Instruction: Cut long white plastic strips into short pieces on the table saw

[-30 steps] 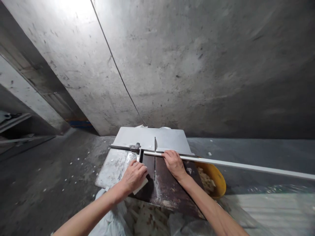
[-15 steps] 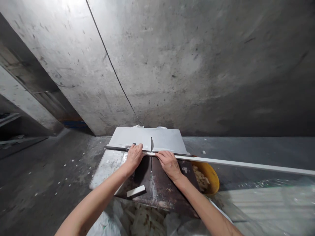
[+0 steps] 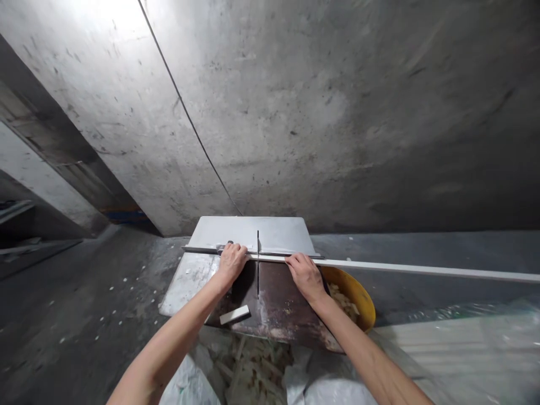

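Note:
A long white strip (image 3: 400, 266) lies along a dark metal fence (image 3: 202, 250) on the saw table (image 3: 282, 233) and reaches far out to the right. The upright saw blade (image 3: 258, 244) stands between my hands. My left hand (image 3: 233, 262) is closed on the strip's left end, just left of the blade, beside a dark knob. My right hand (image 3: 304, 274) pinches the strip to the right of the blade. A short white offcut (image 3: 235, 315) rests near the table's front edge.
A yellow bucket (image 3: 366, 306) with cut pieces stands at the table's right. White sacks (image 3: 189, 379) and more offcuts lie below the front edge. Behind rises a concrete wall (image 3: 295, 112) with a dark cable. Clear plastic sheeting (image 3: 472, 343) lies at the lower right.
My right hand has moved right along the strip, away from the blade. The strip and table appear slightly higher on the right, and the view has shifted a little. My left hand stays near the blade.

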### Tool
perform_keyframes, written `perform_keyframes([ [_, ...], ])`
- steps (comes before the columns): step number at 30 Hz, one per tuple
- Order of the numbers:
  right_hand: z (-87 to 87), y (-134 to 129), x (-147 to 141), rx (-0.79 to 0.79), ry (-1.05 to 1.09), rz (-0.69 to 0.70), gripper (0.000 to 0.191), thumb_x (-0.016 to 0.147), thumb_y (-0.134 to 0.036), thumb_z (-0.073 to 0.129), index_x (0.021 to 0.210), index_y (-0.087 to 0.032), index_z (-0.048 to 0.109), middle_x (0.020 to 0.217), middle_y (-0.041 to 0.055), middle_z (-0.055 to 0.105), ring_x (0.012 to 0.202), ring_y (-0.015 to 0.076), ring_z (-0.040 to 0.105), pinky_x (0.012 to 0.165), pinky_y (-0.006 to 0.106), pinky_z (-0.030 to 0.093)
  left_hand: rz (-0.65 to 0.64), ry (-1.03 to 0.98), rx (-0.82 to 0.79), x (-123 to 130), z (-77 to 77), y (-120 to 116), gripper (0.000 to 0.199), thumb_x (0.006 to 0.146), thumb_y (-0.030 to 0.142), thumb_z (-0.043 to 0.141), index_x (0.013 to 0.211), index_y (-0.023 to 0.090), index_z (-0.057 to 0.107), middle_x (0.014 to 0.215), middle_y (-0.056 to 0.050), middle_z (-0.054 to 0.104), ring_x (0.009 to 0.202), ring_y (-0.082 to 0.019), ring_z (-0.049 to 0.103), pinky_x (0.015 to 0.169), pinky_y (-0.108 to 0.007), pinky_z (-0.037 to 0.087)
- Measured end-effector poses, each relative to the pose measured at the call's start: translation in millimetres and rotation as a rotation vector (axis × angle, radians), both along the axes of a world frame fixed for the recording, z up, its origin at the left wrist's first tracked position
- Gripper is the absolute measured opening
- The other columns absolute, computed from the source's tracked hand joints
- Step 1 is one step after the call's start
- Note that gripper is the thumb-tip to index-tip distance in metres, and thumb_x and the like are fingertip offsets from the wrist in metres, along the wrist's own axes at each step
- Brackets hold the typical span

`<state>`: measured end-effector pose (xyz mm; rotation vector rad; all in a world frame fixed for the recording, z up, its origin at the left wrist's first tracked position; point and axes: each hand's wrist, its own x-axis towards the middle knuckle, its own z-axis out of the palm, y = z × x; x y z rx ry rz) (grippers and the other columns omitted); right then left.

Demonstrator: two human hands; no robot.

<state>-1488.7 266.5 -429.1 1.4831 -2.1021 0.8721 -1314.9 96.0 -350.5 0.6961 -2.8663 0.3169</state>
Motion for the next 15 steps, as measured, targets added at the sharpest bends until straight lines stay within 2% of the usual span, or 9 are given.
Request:
perform_keyframes([
  [5, -10.6, 25, 12, -0.037, -0.010, -0.003, 0.018, 0.094, -0.016, 0.050, 0.096, -0.021, 0.068, 0.095, 0.0059, 0.062, 0.090, 0.0211, 0.053, 0.082, 0.031, 0.041, -0.039, -0.008, 0.035, 24, -5.1, 16, 0.017, 0.096, 0.025, 0.048, 0.090, 0.018, 0.062, 0.096, -0.008, 0.064, 0.095, -0.024, 0.058, 0.090, -0.039, 0.042],
  [8, -14.1, 33, 10, -0.080, -0.011, 0.023, 0.019, 0.094, -0.016, 0.049, 0.095, -0.021, 0.068, 0.098, 0.0057, 0.063, 0.091, 0.0208, 0.054, 0.084, 0.033, 0.041, -0.118, -0.022, 0.080, 40, -1.2, 24, 0.009, 0.095, 0.023, 0.052, 0.092, 0.021, 0.061, 0.109, -0.004, 0.064, 0.106, -0.021, 0.057, 0.104, -0.039, 0.035],
  [10, -13.0, 34, 9, -0.081, -0.011, 0.055, 0.019, 0.094, -0.016, 0.049, 0.096, -0.021, 0.067, 0.096, 0.0056, 0.064, 0.090, 0.0206, 0.054, 0.085, 0.033, 0.042, -0.166, -0.033, 0.130, 54, 4.2, 30, 0.008, 0.094, 0.029, 0.055, 0.098, 0.023, 0.058, 0.107, -0.002, 0.066, 0.105, -0.019, 0.058, 0.111, -0.041, 0.028],
  [11, -11.6, 33, 9, -0.072, -0.009, 0.070, 0.019, 0.094, -0.016, 0.049, 0.097, -0.021, 0.067, 0.095, 0.0057, 0.064, 0.090, 0.0206, 0.054, 0.085, 0.033, 0.042, -0.189, -0.033, 0.162, 62, 7.1, 33, 0.016, 0.094, 0.036, 0.056, 0.103, 0.022, 0.057, 0.105, -0.002, 0.066, 0.104, -0.020, 0.059, 0.112, -0.044, 0.026],
  [13, -7.9, 29, 11, -0.049, -0.008, 0.090, 0.019, 0.094, -0.015, 0.049, 0.097, -0.020, 0.067, 0.093, 0.0058, 0.064, 0.090, 0.0209, 0.054, 0.085, 0.033, 0.042, -0.255, -0.030, 0.232, 79, 12.0, 39, 0.048, 0.087, 0.056, 0.059, 0.117, 0.021, 0.051, 0.113, -0.007, 0.064, 0.108, -0.024, 0.058, 0.113, -0.051, 0.023],
  [15, -4.2, 25, 14, -0.036, -0.009, 0.101, 0.019, 0.093, -0.013, 0.049, 0.095, -0.019, 0.067, 0.090, 0.0056, 0.063, 0.088, 0.0210, 0.053, 0.083, 0.033, 0.041, -0.328, -0.038, 0.278, 96, 13.6, 44, 0.083, 0.068, 0.076, 0.064, 0.123, 0.018, 0.047, 0.126, -0.013, 0.057, 0.118, -0.030, 0.052, 0.113, -0.056, 0.018],
])
